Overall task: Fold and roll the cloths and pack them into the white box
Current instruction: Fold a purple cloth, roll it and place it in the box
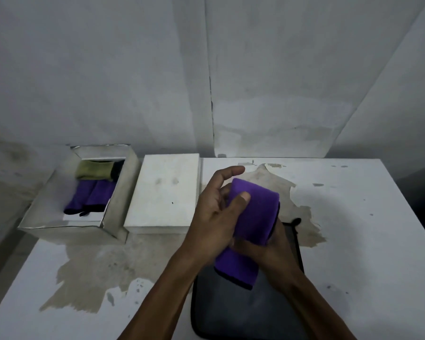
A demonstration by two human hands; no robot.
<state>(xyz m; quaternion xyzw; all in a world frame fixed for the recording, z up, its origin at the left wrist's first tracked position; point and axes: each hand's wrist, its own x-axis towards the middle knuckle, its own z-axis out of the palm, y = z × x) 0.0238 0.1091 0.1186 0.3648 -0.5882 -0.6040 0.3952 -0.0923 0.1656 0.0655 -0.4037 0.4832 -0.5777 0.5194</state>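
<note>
Rolling partway along its length, the purple cloth (pixel 252 217) sits raised above the worktop (pixel 353 229) between both hands, its rolled end uppermost and a flat tail with a dark hem hanging down toward the person. The left hand (pixel 215 214) lies against the near-left side of the roll, thumb pressed on the purple fabric and fingers (pixel 228 171) curved round the roll's far side, the forefinger standing a little clear of it. The right hand (pixel 270 251) comes in from beneath and behind, its fingers clamped on the cloth where the roll meets the loose tail; most of those fingers are hidden by the fabric, so their exact lie is hard to tell.

Under the hands a dark grey cloth (pixel 243 310) with a black border lies spread flat on the worktop, reaching to the bottom edge of the view.

Well to the left stands the white box (pixel 113 212), open, at the worktop's far left corner. Inside it two purple rolls (pixel 88 197) lie side by side, with an olive-green roll (pixel 93 169) behind them and something dark just beside that. Between the box and the hands, touching or nearly touching the box's right wall, the white lid (pixel 165 190) lies flat. The worktop's white surface shows large worn brownish patches.
</note>
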